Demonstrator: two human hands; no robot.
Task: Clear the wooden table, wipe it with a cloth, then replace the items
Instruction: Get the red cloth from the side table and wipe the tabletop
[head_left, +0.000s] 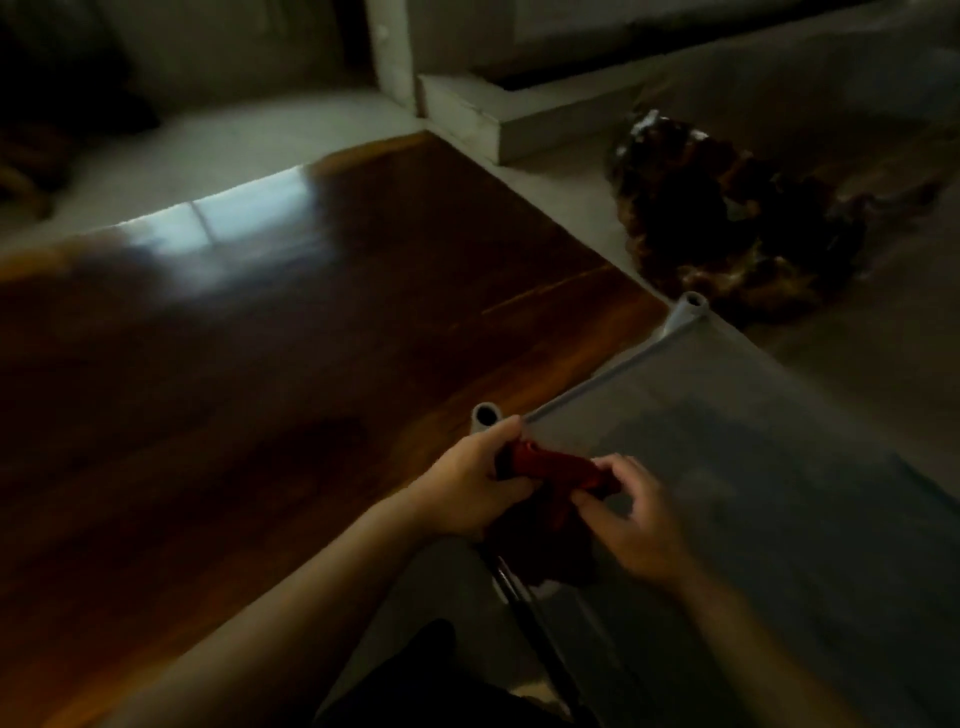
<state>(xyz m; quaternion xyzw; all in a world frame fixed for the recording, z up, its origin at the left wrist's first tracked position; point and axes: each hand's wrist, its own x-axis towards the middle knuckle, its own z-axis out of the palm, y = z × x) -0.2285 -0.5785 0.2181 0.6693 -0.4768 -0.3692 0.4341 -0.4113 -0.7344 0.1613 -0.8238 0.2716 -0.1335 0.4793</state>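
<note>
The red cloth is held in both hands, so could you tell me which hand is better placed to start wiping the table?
Probably the left hand: it grips the cloth on the side nearest the table.

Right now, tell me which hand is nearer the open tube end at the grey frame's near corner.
Left. The left hand sits just below the tube end, fingers almost touching it; the right hand is farther right, gripping the red cloth.
</note>
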